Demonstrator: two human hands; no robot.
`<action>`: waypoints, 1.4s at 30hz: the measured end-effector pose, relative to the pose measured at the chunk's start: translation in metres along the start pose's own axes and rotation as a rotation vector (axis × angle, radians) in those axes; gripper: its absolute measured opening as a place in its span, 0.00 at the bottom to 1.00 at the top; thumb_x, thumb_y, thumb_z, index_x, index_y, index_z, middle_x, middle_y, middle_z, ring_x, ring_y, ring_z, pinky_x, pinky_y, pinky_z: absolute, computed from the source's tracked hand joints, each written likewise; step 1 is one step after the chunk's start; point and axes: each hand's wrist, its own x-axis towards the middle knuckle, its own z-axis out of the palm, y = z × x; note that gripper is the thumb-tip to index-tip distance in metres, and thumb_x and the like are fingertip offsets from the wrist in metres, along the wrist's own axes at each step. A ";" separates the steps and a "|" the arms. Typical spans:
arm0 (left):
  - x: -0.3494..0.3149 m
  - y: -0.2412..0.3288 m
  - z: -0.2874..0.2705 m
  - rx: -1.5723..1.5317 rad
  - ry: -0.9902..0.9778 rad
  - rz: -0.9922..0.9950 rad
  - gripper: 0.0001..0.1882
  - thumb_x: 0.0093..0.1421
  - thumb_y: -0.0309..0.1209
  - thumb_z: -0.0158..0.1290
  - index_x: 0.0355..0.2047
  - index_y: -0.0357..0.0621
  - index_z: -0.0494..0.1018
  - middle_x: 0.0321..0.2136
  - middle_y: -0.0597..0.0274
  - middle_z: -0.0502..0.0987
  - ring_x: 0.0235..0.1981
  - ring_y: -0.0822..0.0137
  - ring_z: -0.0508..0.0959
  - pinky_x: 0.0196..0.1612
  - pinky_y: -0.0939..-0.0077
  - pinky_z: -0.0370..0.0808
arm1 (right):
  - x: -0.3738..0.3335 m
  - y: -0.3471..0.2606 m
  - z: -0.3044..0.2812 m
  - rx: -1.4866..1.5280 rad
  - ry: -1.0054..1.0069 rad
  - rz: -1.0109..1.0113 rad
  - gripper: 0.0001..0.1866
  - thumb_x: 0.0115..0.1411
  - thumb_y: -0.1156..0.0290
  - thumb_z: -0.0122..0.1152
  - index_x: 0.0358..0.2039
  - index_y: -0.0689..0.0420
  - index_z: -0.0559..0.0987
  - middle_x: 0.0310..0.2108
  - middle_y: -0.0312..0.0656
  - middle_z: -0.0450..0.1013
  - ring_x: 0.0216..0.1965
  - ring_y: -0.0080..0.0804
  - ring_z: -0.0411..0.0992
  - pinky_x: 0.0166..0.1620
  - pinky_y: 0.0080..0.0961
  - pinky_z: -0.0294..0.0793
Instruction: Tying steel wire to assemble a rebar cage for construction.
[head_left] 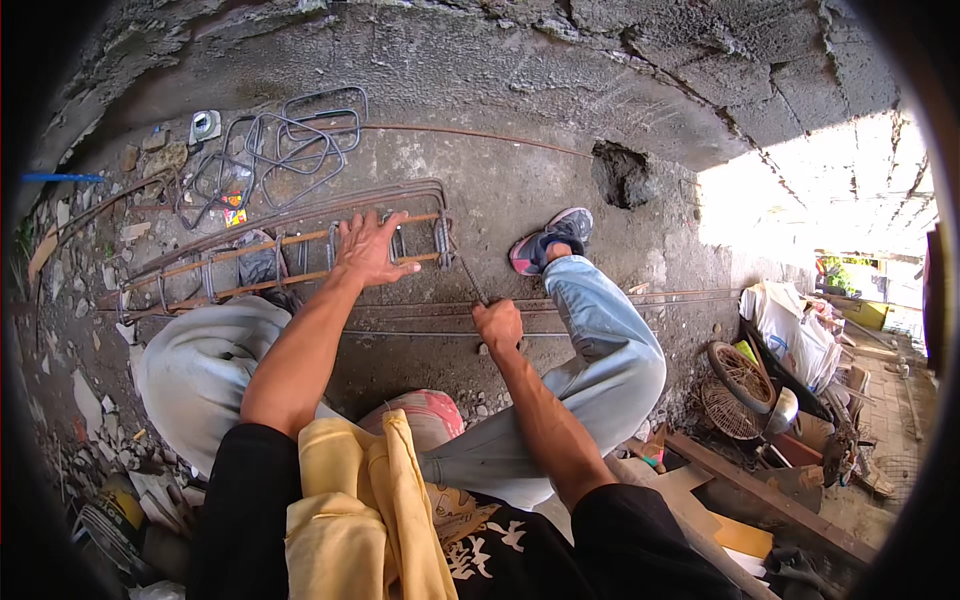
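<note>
A long steel rebar cage [300, 240], tied from rust-brown bars and grey stirrups, lies on the ground in front of me toward the left. My left hand [370, 250] rests palm down across its bars near the right end, fingers spread. My right hand [498, 325] is closed in a fist round a thin dark metal rod [468, 275]. From the fist the rod slants up and left to the cage's end stirrup [443, 238]. Whether its tip hooks onto the cage is too small to tell.
Loose bent stirrups [300, 140] lie beyond the cage, beside a white tape measure [205, 127]. Straight bars [680, 297] run along the ground to the right. A hole [620, 175] opens at the wall's foot. A wire basket [735, 405], bags and planks crowd the right; rubble lies left.
</note>
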 end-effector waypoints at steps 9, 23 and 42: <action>0.013 0.003 -0.012 0.008 -0.003 -0.008 0.48 0.43 0.61 0.62 0.62 0.60 0.58 0.54 0.47 0.66 0.58 0.46 0.62 0.58 0.49 0.55 | 0.010 -0.008 0.005 0.020 0.032 0.004 0.23 0.49 0.53 0.63 0.33 0.63 0.81 0.38 0.60 0.76 0.43 0.54 0.75 0.47 0.41 0.75; -0.019 -0.033 -0.030 -0.213 0.249 0.130 0.46 0.44 0.49 0.66 0.62 0.56 0.59 0.55 0.48 0.62 0.59 0.44 0.61 0.61 0.54 0.60 | 0.051 -0.002 -0.005 0.091 0.059 -0.067 0.25 0.43 0.57 0.63 0.32 0.69 0.80 0.38 0.65 0.74 0.44 0.55 0.75 0.49 0.40 0.72; -0.085 -0.057 -0.001 0.013 0.533 -0.108 0.32 0.47 0.38 0.64 0.52 0.39 0.69 0.47 0.51 0.65 0.51 0.49 0.65 0.56 0.53 0.61 | 0.063 0.002 0.003 0.139 0.076 -0.110 0.25 0.45 0.58 0.58 0.35 0.69 0.80 0.39 0.66 0.73 0.46 0.56 0.74 0.50 0.42 0.72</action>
